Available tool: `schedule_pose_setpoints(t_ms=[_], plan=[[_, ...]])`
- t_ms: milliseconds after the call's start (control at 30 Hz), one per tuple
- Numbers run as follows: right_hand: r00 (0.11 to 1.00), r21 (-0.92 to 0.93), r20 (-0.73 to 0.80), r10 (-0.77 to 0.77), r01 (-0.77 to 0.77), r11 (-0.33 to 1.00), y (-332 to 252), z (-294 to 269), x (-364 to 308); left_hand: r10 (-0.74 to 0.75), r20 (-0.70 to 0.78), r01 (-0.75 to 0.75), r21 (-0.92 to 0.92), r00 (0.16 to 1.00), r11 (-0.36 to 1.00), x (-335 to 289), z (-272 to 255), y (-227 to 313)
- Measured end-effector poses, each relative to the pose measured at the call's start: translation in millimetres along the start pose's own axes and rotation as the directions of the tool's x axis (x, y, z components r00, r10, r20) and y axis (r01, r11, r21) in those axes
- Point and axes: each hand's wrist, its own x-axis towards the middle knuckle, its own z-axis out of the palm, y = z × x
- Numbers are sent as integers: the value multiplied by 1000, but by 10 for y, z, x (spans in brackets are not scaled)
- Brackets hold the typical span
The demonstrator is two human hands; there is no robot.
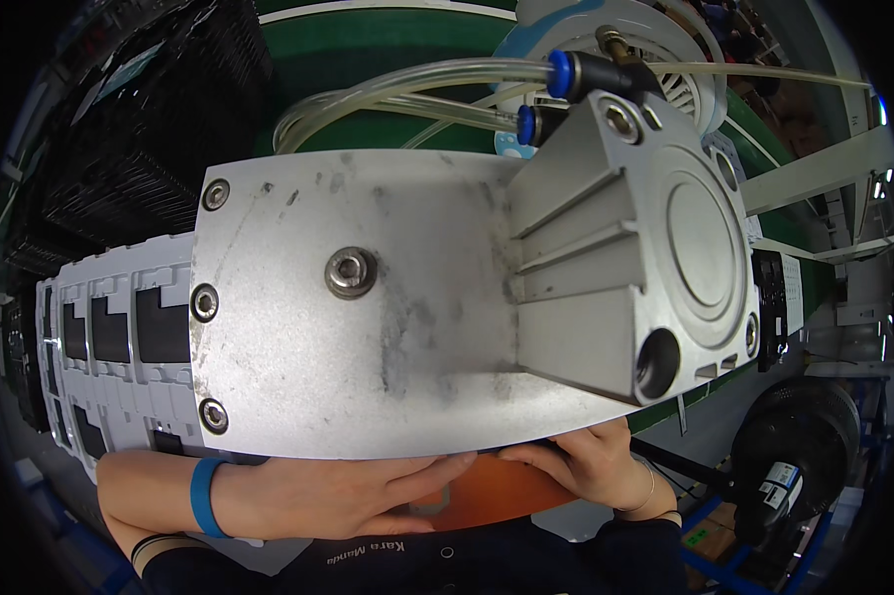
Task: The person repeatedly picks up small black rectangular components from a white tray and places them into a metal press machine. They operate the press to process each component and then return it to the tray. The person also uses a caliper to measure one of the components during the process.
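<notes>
A silver metal block (298, 347) with hex bolts, carrying an air cylinder (705, 238), fills the middle of the view and hides what lies beneath. My left hand (358, 486), with a blue band at the wrist, lies along the block's near edge. Its fingers are stretched to the right and its thumb is apart over an orange-brown surface (511, 491). On the other side of that surface is my right hand (591, 461), thumb pointing left. Its other fingers are partly hidden by the block. Whatever the hands touch under the block cannot be made out.
Clear air tubes (417, 74) with blue fittings run to the cylinder. At the left stand white trays (120, 263) with dark squarish inserts and black crates (160, 129). A round white fan-like part (700, 50) sits behind, on a green surface (368, 35). A black bottle (776, 496) is at the lower right.
</notes>
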Motion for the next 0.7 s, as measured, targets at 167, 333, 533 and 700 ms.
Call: schedule_pose_setpoints(t_ms=[167,333,533,700], plan=[[1000,1,3,-2,2,1000,5,-5,7,3,13,-3,6,1000,1000,-4,-1,8],[1000,-3,3,-6,6,1000,1,-10,14,15,2,-15,49,1000,999,5,-14,3],[1000,6,5,-7,7,1000,1,-15,19,0,5,0,32,1000,999,-11,3,13],[1000,13,-11,-18,18,1000,7,6,15,-9,-4,9,26,1000,1000,-31,32,37]])
